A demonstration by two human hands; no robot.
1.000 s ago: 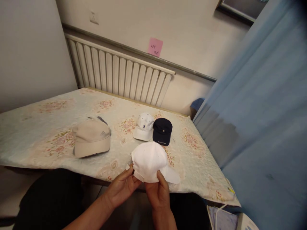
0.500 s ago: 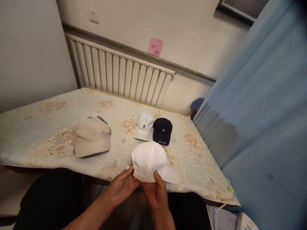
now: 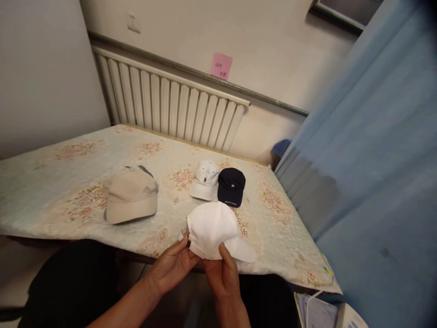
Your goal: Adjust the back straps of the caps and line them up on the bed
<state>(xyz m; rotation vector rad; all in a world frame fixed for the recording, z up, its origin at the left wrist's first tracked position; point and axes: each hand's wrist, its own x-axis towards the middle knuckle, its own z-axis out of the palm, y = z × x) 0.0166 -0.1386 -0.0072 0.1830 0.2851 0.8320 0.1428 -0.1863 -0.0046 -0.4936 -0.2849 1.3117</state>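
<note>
A plain white cap (image 3: 213,228) rests at the near edge of the table (image 3: 61,187), its brim pointing right. My left hand (image 3: 172,266) pinches the cap's back strap on the left. My right hand (image 3: 221,275) grips the back rim beside it, thumb on top. Both hands are closed on the cap. Farther back lie a small white cap with a dark logo (image 3: 205,180) and a navy cap (image 3: 231,186), side by side. A beige cap (image 3: 130,198) sits to the left.
The table wears a pale floral quilted cover. A white radiator (image 3: 170,107) runs along the back wall under a pink sticky note (image 3: 221,66). A blue curtain (image 3: 372,150) hangs close on the right. White papers (image 3: 317,312) lie low at the right.
My right hand has slid slightly left and lower along the cap's back rim. The cap and my left hand have hardly moved.
</note>
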